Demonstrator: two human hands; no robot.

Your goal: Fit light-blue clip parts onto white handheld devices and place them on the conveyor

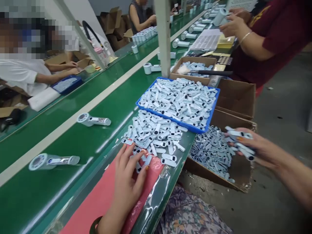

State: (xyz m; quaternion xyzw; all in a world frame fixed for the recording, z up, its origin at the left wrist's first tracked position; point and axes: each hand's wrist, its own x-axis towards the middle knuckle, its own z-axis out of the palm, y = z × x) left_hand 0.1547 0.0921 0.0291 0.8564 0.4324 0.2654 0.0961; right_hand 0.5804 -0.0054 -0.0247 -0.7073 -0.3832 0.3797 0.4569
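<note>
The left hand (128, 182) lies flat on a pink sheet (102, 198) at the near edge of the counter (73, 136), fingers (126, 156) spread and loosely curved over a few small white plastic pieces (156, 135). It presses on them and grips none. The loose heap of these pieces sits just beyond the fingertips, within reach, spilling from beside a blue tray (179, 104) heaped with the same parts; the tray overhangs the counter edge.

The right hand (246, 146) is held out over a cardboard box (219, 156) standing beside the counter, fingers curled around a handful of pieces. The box holds more of them, so the hand appears positioned to draw stock from it.

On the green belt (48, 182) lie assembled white handheld units (94, 120), spaced apart along the line.

A person in a dark red shirt (275, 32) stands further along, handling a unit. Others sit across the belt.
</note>
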